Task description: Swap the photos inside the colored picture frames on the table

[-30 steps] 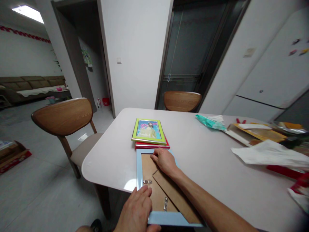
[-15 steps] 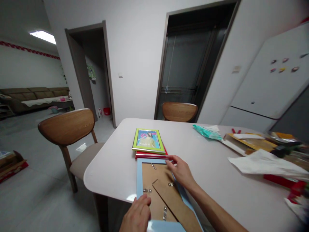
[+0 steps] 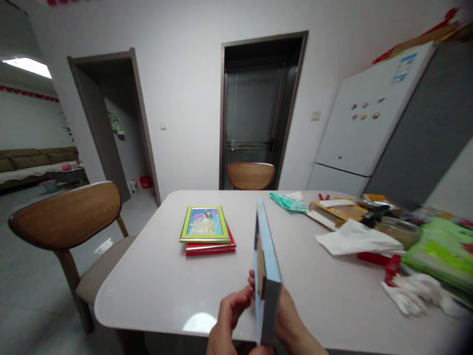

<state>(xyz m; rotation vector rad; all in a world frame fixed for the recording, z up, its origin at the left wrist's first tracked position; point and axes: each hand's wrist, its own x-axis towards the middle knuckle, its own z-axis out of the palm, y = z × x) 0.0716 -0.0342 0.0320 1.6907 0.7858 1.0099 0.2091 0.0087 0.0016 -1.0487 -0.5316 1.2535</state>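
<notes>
A light-blue picture frame [image 3: 270,261] stands edge-on before me, turned up on its side. Its brown backing board [image 3: 261,268] faces left. My left hand [image 3: 229,315] is closed about the frame's lower near part, with its fingers against the back side. From the right, my right hand [image 3: 293,323] grips the frame; most of its fingers are hidden behind it. Farther off on the table lies a stack of frames: a lime-green picture frame [image 3: 185,224] with a picture of a figure in a pale dress, resting on red picture frames [image 3: 210,251].
The white table [image 3: 155,281] carries clutter on its right: a teal-and-white packet [image 3: 290,202], white paper [image 3: 356,239], white gloves [image 3: 410,296] and a green bag [image 3: 443,246]. Wooden chairs stand at the left [image 3: 70,212] and far side [image 3: 251,176].
The blue frame, which lay back side up, has been lifted and turned edge-on. Both hands have moved to its lower part. My view has swung right.
</notes>
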